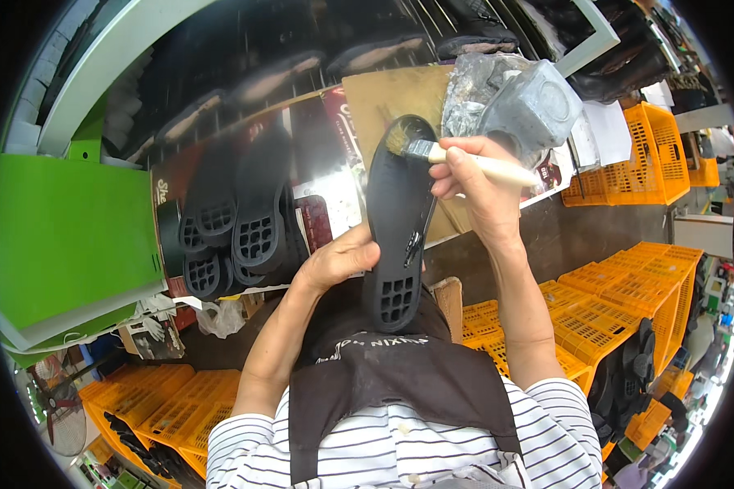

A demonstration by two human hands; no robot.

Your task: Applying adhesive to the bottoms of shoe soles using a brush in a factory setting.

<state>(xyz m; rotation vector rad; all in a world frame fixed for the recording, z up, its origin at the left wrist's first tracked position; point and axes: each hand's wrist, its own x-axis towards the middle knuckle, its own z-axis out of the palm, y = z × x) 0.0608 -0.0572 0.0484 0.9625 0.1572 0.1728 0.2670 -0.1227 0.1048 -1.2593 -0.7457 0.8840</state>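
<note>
A black shoe sole [397,220] is held up in front of me, its gridded heel end toward my body. My left hand [344,259] grips it by the left edge, thumb on top and the other fingers hidden beneath. In my right hand [483,175] is a paintbrush [497,167] with a pale handle, its bristles touching the sole's far end. A wet, shiny streak [413,247] shows on the sole near the heel grid. More black soles [257,232] lie stacked to the left on the bench.
A grey, crusted container [534,106] and crumpled plastic [473,85] stand beyond my right hand, by a sheet of cardboard [383,90]. A green machine housing [69,228] is at the left. Orange crates [620,297] line the right side, with more crates [159,403] at lower left. Shoe uppers [375,55] sit along the back.
</note>
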